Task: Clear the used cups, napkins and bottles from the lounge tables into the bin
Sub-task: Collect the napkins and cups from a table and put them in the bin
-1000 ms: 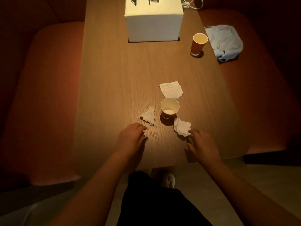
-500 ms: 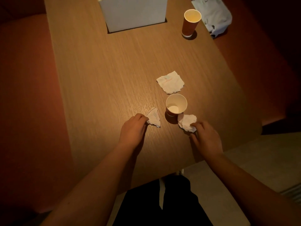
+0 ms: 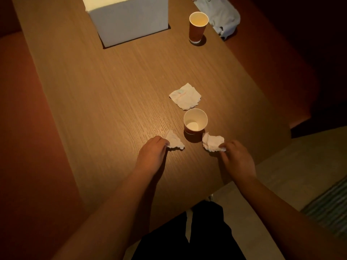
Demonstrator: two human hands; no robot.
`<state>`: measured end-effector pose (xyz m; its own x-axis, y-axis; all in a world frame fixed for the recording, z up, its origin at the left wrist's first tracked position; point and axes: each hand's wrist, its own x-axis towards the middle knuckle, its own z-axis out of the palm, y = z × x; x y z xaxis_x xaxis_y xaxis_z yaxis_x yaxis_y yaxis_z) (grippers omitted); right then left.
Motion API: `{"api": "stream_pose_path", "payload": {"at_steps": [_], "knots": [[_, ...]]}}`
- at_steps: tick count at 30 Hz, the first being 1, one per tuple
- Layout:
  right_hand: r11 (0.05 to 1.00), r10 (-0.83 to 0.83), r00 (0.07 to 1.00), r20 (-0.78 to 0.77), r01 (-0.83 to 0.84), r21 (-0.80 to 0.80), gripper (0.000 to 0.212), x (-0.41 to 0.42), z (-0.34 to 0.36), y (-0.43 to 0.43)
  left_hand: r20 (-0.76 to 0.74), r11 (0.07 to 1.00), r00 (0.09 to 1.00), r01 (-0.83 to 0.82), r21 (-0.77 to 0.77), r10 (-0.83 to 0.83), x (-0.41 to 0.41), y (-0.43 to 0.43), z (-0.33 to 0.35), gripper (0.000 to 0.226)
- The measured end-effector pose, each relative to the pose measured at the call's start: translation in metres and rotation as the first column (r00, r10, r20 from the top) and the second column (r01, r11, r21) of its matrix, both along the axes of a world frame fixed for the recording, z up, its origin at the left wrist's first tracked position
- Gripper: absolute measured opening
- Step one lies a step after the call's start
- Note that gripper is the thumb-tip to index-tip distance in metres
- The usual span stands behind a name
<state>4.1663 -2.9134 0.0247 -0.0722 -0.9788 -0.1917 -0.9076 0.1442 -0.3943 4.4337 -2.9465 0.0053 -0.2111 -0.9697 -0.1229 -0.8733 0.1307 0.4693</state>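
Both your hands are on crumpled napkins at the near end of the table [image 3: 112, 91].

Your left hand [image 3: 152, 152] has its fingers curled down, pinching the near edge of the left napkin [image 3: 175, 142], which lies on the wood. Your right hand [image 3: 237, 158] does the same on the right napkin [image 3: 213, 144], its fingertips closed on the wad's near corner. Between the two wads, just behind them, the near cup [image 3: 195, 121] stands upright, apart from both hands. The flat napkin [image 3: 185, 98] lies right behind that cup, its edge almost at the rim. The far cup [image 3: 198, 27] stands upright well beyond, near the table's right edge, beside a white box [image 3: 129, 21]. A pale blue cloth [image 3: 221, 17] lies bunched on the red seat [image 3: 272, 68] just past that cup.
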Motion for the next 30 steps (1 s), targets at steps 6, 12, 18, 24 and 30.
{"api": "stream_pose_path", "payload": {"at_steps": [6,12,18,24,30], "knots": [[0.994,-0.072,0.996,0.044,0.076,-0.079,0.016,-0.005,0.015,0.015,-0.069,0.993,0.995,0.060,-0.106,-0.067,-0.006,0.015,0.019,0.018],[0.980,-0.113,0.990,0.078,0.124,-0.153,0.018,-0.012,0.032,0.032,-0.102,0.968,0.983,0.130,-0.214,-0.154,-0.025,0.025,0.041,0.020],[0.926,-0.188,0.976,0.106,0.212,-0.312,0.016,-0.030,0.065,0.056,-0.132,0.887,0.951,0.203,-0.414,-0.279,-0.065,0.022,0.078,0.015],[0.777,-0.350,0.914,0.204,0.405,-0.482,0.016,-0.068,0.115,0.114,-0.150,0.809,0.899,0.284,-0.515,-0.411,-0.130,0.038,0.132,0.020],[0.579,-0.522,0.825,0.218,0.530,-0.619,0.017,-0.132,0.162,0.216,-0.123,0.690,0.801,0.414,-0.594,-0.586,-0.224,0.100,0.185,0.021]]}}
